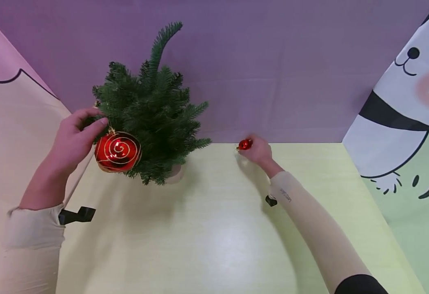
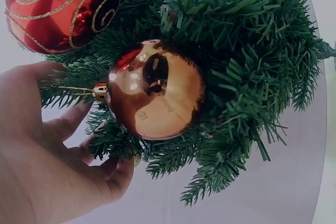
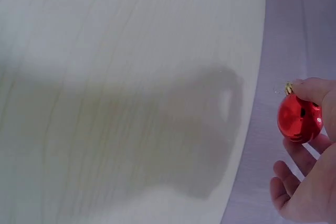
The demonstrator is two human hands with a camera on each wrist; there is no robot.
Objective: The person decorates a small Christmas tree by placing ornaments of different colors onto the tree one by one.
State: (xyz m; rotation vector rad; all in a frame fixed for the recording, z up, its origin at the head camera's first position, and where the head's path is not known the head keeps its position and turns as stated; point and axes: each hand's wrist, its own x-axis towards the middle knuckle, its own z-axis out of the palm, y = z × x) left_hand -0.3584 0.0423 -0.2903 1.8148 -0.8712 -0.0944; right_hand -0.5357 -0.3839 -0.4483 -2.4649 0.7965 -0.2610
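A small artificial Christmas tree (image 1: 152, 110) stands at the left of the table, its pale base (image 1: 175, 174) mostly hidden by branches. My left hand (image 1: 71, 141) reaches to the tree's left side, fingers curled round a branch tip (image 2: 107, 137). Close by hang a large red bauble (image 1: 118, 152) with gold glitter swirls and a shiny gold bauble (image 2: 157, 93), its cord running towards the hand. Right of the tree, near the table's back edge, my right hand (image 1: 260, 152) pinches a small glossy red bauble (image 3: 299, 118) between thumb and fingers, its gold cap exposed.
The pale wooden table (image 1: 214, 228) meets a purple backdrop (image 1: 273, 73) at the back. A panda-patterned panel (image 1: 394, 114) borders the right side, and a pinkish panel (image 1: 12, 130) the left. Black camera mounts (image 1: 83, 214) sit at the wrists.
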